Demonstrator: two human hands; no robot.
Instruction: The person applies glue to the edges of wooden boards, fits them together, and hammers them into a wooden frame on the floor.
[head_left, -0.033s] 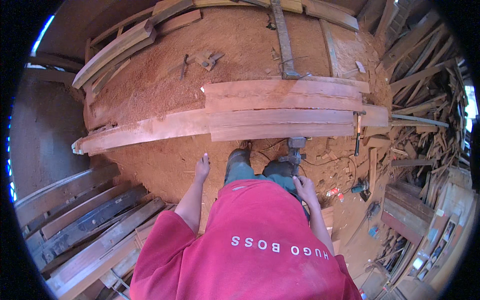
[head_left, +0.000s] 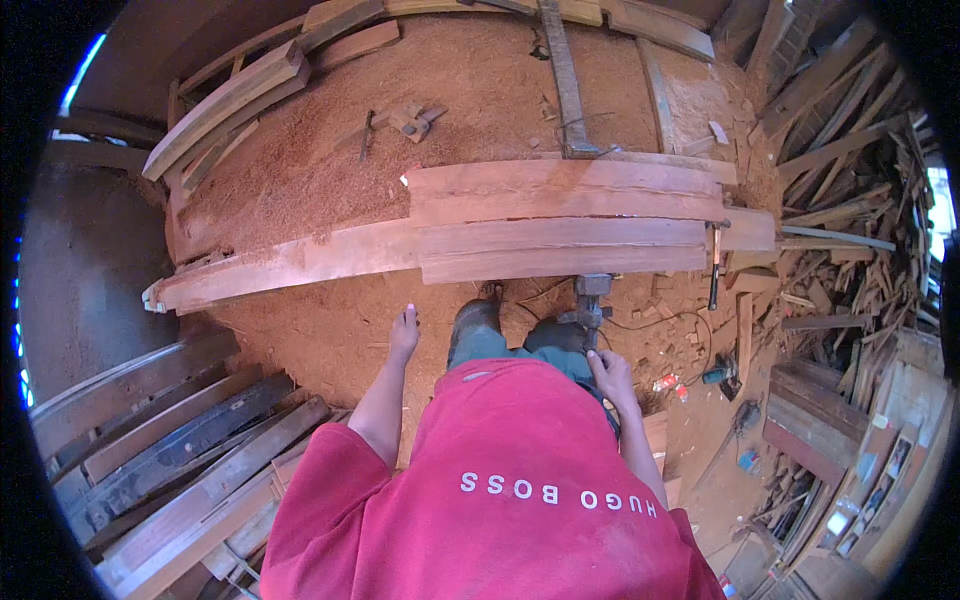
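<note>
Several planks (head_left: 560, 238) lie edge to edge across a long board (head_left: 340, 250) in front of me. A metal bar clamp reaches across them, its bar (head_left: 566, 95) on the far side and its blocky head (head_left: 593, 287) at the near edge. Beside my thigh, my right hand (head_left: 612, 378) is closed around the clamp's near end; its fingers partly hide the grip. My left hand (head_left: 404, 335) hangs in the air short of the long board, thumb pointing forward and fingers loosely bent, with nothing visible in it. A hammer (head_left: 714, 265) rests at the planks' right end.
Sawdust (head_left: 290, 170) covers the ground beyond the boards. Stacked beams (head_left: 190, 430) stand at near left, and thick timbers (head_left: 235, 95) at far left. Scrap wood (head_left: 850, 180) is heaped on the right. A cable (head_left: 660, 325) and a green power tool (head_left: 716, 377) lie on the ground at right.
</note>
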